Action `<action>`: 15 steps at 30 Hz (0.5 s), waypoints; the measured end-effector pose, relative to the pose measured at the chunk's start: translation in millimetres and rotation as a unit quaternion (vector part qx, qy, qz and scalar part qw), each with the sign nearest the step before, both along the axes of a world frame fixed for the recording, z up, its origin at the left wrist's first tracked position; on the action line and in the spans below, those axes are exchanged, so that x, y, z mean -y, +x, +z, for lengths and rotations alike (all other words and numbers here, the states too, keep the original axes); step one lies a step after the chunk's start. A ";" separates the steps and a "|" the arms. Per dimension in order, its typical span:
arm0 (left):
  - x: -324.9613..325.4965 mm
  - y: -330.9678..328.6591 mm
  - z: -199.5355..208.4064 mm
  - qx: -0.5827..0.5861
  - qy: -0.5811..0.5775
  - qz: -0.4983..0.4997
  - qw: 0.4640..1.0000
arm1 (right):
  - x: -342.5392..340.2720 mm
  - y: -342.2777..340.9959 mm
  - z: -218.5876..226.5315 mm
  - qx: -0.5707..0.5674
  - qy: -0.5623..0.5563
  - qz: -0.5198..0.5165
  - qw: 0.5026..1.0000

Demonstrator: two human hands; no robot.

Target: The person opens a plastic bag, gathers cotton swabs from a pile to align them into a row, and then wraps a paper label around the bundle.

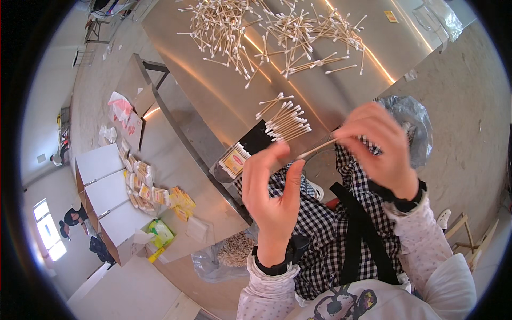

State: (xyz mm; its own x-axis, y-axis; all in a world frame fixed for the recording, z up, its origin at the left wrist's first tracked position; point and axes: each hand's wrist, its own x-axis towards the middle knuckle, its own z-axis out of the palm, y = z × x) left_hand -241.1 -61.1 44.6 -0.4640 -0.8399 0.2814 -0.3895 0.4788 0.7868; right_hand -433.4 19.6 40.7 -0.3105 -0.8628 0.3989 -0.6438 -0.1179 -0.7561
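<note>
A wooden-stemmed cotton swab (319,147) is pinched at one end in my right hand (380,146), which is slightly blurred. Its other end lies close to the thumb of my left hand (274,200); whether they touch I cannot tell. The thumb and fingers of that left hand are apart. Just beyond it, a small bundle of cotton swabs (288,122) lies roughly lined up on the metal table. Beside the bundle, at the table edge, a pack of cotton swabs (233,160) with a yellow label rests by a black pad (254,140).
Loose cotton swabs (290,32) are heaped across the far part of the metal table (224,88). A second table (186,176) at left carries several swab packs (144,184) next to white boxes (109,189). Plastic bags (418,125) stand on the floor.
</note>
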 end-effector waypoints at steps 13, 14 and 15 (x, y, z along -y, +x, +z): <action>48.8 21.9 -38.3 0.173 0.001 -0.004 0.985 | -167.5 -87.9 -20.6 -0.169 0.315 -0.256 0.898; 55.3 17.0 -42.6 0.174 0.000 -0.004 0.985 | -157.1 -83.5 -23.2 -0.132 0.304 -0.239 0.913; 62.7 10.0 -47.6 0.168 -0.022 -0.018 0.985 | -144.9 -78.5 -24.6 -0.095 0.292 -0.221 0.926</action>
